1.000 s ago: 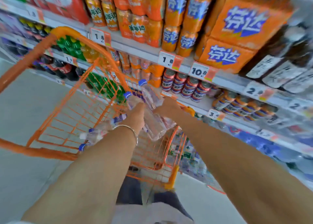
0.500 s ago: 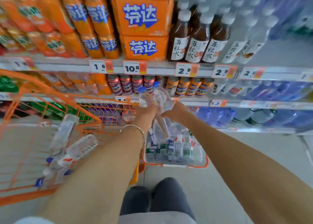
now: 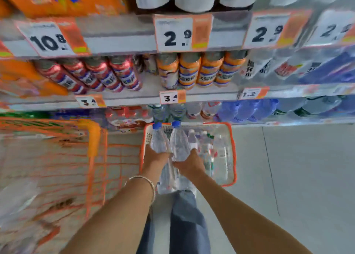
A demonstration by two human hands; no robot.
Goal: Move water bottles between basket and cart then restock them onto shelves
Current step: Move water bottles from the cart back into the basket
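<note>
My left hand (image 3: 156, 158) grips a clear water bottle (image 3: 159, 142) with a blue cap. My right hand (image 3: 190, 164) grips a second clear water bottle (image 3: 180, 145), also blue-capped. Both bottles point away from me and hang side by side over the near left part of a white basket (image 3: 231, 153) with an orange rim, which sits on the floor below the shelves. Several small water bottles (image 3: 207, 150) lie inside the basket. The orange wire cart (image 3: 96, 157) stands to the left, with a blurred bottle (image 3: 17, 198) in it.
Shelves (image 3: 134, 98) packed with cans, soda and water bottles rise straight ahead, with price tags along their edges. Grey floor (image 3: 297, 177) stretches to the right of the basket. My legs in jeans (image 3: 188, 221) are below my arms.
The view swung right from the cart to the basket. Both hands carried their bottles from above the cart down over the basket, and the shelves now look closer.
</note>
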